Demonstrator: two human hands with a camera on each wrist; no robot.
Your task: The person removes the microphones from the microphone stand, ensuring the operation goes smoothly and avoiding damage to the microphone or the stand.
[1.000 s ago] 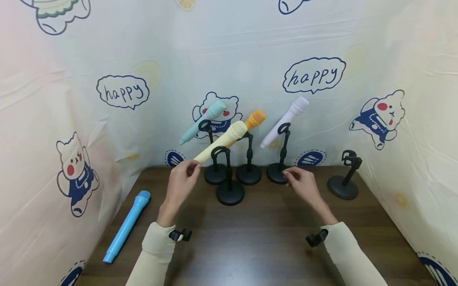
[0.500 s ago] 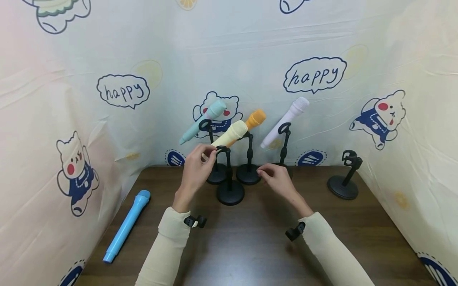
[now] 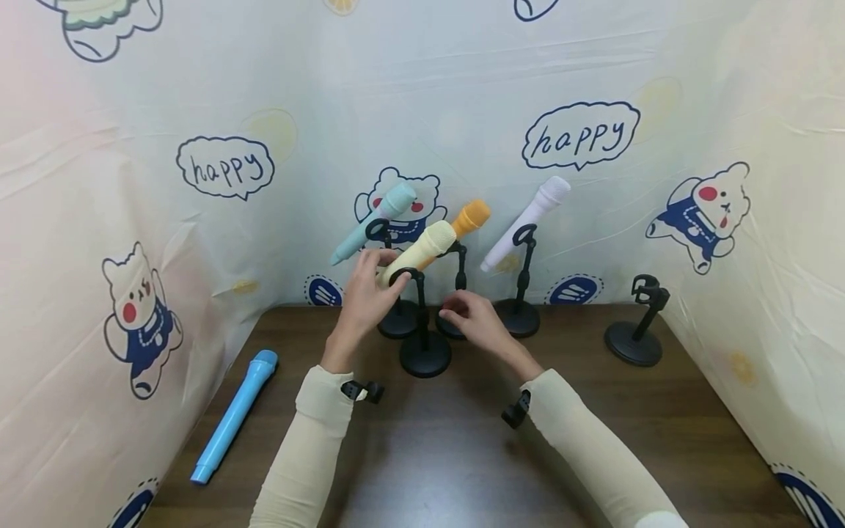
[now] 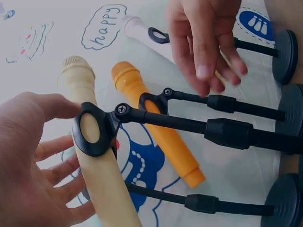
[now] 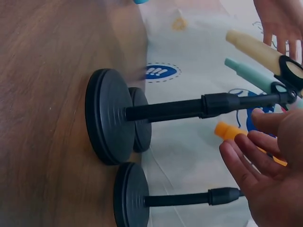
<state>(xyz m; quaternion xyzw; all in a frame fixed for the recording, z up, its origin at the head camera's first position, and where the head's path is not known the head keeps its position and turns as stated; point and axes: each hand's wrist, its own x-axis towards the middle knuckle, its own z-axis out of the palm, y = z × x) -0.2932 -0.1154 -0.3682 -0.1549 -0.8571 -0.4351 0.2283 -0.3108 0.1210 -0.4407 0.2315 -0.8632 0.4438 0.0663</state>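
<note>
A cream microphone point(image 4: 106, 184) lies tilted through the ring clip point(image 4: 90, 127) of the front black stand point(image 3: 425, 356). Beside it is my left hand point(image 3: 367, 293), its thumb at the clip and its fingers spread loosely along the far side of the handle. My right hand point(image 3: 478, 319) hovers near that stand's pole point(image 5: 180, 109), fingers loosely bent, nothing held. Behind, an orange microphone point(image 4: 161, 137), a mint microphone point(image 3: 372, 224) and a lilac microphone point(image 3: 528, 224) rest tilted in stands of their own.
On the table's left side lies a blue microphone point(image 3: 234, 418). A black stand point(image 3: 634, 341) with a bare clip is at the right. The wooden table point(image 3: 422, 469) meets a printed cloth backdrop point(image 3: 422, 88) at its back edge.
My left hand has moved up and right from the cream microphone's tail end to the clip, loosening its fingers. My right hand has moved left toward the front stand. The microphones look unmoved.
</note>
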